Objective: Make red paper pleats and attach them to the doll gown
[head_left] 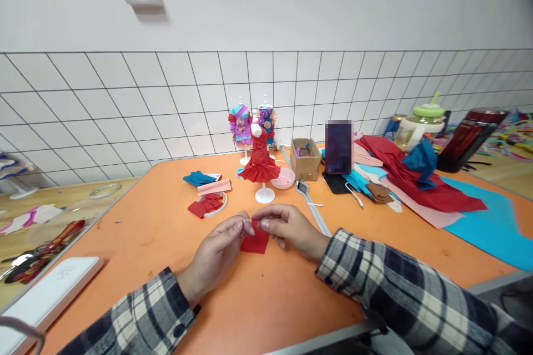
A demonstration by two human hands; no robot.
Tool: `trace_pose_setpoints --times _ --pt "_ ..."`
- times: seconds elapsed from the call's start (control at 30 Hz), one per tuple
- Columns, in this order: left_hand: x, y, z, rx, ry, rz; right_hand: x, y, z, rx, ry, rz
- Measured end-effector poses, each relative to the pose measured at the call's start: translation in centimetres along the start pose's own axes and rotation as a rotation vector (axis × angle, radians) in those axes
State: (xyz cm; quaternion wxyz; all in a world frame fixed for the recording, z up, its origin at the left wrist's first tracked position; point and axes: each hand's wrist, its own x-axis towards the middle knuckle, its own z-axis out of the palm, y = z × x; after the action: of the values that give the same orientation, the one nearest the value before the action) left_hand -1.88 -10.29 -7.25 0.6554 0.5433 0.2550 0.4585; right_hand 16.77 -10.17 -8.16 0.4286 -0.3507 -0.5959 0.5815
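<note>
My left hand [219,249] and my right hand [291,230] meet over the middle of the orange table [158,277], fingertips pinched close together. Between them a small red crepe-paper piece [255,243] hangs from the fingers, which grip its upper edge. Just beyond stands a small white dress-form mannequin in a red ruffled dress [261,161], upright on a round base. To its left lie a roll of white tape with gathered red paper [210,204], a pink paper strip [214,187] and folded blue paper [200,178].
Two more dressed mannequins [240,125] stand behind the red one. A pink bowl [283,178], scissors [307,194] and a cardboard box [306,162] sit nearby. On the right are a propped phone [339,147], crepe sheets [433,194], a jug and a tilted tumbler [470,141]. A white power bank [54,299] lies left.
</note>
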Motion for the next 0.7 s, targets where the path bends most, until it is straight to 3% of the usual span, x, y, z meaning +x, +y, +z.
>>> trace_pose_setpoints --times 0.17,0.47,0.7 --pt "-0.07 -0.24 0.10 0.022 -0.037 -0.027 0.07 -0.15 0.27 0.057 -0.053 -0.022" --pt "0.12 -0.55 0.08 0.035 -0.052 -0.035 0.38 0.35 0.89 0.091 0.103 -0.168" --pt "0.21 -0.07 -0.13 0.056 -0.071 -0.047 0.01 0.12 0.36 -0.244 0.064 -0.149"
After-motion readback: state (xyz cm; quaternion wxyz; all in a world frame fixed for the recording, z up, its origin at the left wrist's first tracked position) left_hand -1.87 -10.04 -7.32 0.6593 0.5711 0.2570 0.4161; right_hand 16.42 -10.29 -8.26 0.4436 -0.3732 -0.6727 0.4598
